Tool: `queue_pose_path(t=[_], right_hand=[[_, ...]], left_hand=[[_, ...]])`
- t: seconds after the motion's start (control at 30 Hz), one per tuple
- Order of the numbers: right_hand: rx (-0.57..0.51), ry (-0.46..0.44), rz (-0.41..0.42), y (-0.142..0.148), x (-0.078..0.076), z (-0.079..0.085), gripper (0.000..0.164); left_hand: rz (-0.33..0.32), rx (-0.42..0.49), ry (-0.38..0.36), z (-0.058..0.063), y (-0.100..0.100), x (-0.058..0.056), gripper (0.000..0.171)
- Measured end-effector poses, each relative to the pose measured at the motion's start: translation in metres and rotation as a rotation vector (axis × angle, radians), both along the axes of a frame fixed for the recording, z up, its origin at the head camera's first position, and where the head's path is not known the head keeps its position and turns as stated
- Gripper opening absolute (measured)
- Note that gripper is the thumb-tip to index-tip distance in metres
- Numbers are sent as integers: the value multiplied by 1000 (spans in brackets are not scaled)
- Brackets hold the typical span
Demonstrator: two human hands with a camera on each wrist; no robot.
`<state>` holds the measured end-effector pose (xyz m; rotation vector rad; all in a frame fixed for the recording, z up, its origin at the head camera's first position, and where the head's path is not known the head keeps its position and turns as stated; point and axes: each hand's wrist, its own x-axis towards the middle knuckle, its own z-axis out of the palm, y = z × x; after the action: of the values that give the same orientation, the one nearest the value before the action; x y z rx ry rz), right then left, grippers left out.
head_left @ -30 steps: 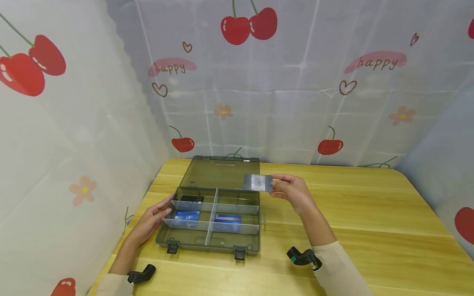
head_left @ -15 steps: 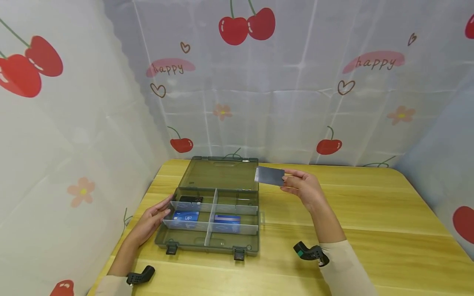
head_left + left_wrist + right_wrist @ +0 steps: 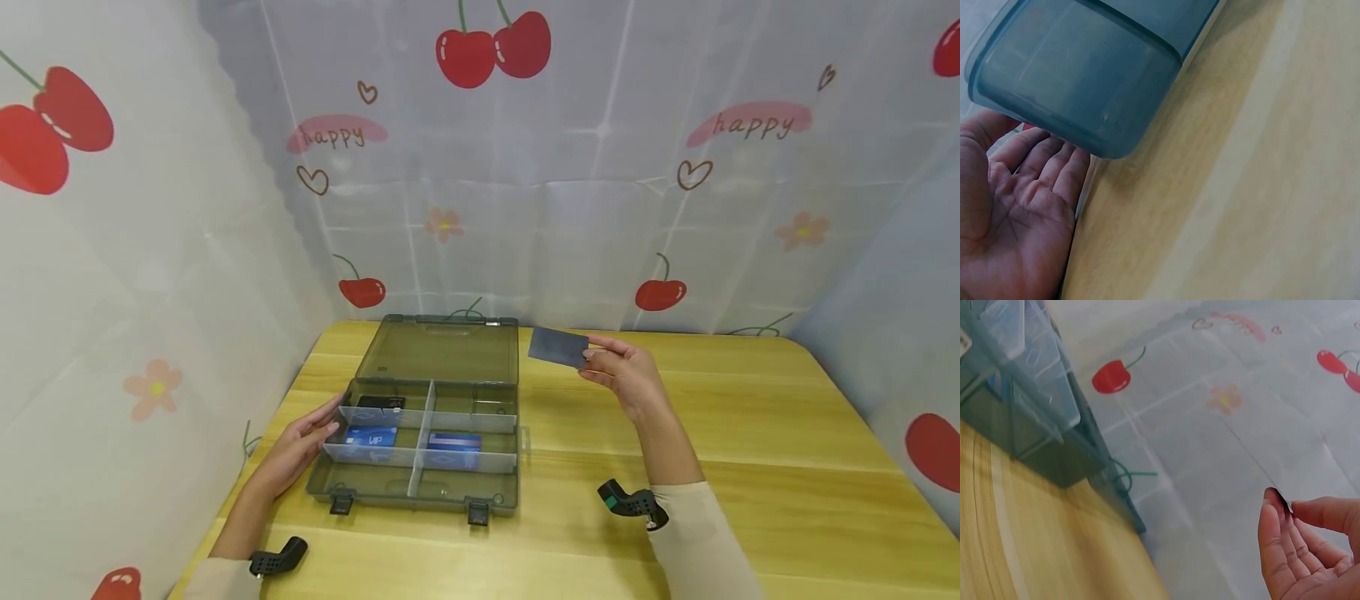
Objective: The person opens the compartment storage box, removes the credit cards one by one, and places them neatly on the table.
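Observation:
A translucent grey-green plastic storage box (image 3: 416, 502) lies with its lid (image 3: 442, 346) folded back. Against the box's left side rests my left hand (image 3: 291, 450), fingers fairly straight and thumb at the rim. In the left wrist view, the palm of that hand (image 3: 1029, 212) faces up beside the box wall (image 3: 1079, 75). My right hand (image 3: 628, 375) pinches a dark grey card (image 3: 558, 347) by its right end, raised right of the lid. The right wrist view shows the card (image 3: 1280, 499) edge-on between thumb and fingers of the right hand (image 3: 1307, 550).
Pale dividers (image 3: 423, 437) split the box into several compartments. Blue cards (image 3: 371, 436) lie in the middle row and a black card (image 3: 381, 402) at the back left. Latches (image 3: 477, 512) stick out in front. A cherry-print curtain (image 3: 547, 225) encloses the wooden table (image 3: 750, 417).
My right hand has moved right and slightly away from the box, carrying the card; the card's light patch has gone from view. The left hand stays against the box.

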<state>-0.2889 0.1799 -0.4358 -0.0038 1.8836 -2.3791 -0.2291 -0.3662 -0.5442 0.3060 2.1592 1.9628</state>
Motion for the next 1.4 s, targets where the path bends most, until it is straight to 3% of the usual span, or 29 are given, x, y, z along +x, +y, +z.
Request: queue_pose_path(t=[0.2,0.4,0.7,0.9,1.2,1.4], right_hand=[[-11,-33,-46,13,-5,-13,54],[-22,-52,-84,25,-10,-20,56],[19,-115,-112,44,-17,-33,55],[90,-148,-122,49,-19,-43,53],[271,-90,-108,51,-22,-54,46],[302,-109,-112,50,-23,-58,46]], left_hand=[[-17,-3,7,-2,0,-1,60],[6,-16,0,-3,-2,-1,61],[7,3,-8,0,3,-1,62],[15,0,-8,0,1,0,62],[13,-14,9,1,-1,0,60],[9,-31,5,0,0,-1,60]])
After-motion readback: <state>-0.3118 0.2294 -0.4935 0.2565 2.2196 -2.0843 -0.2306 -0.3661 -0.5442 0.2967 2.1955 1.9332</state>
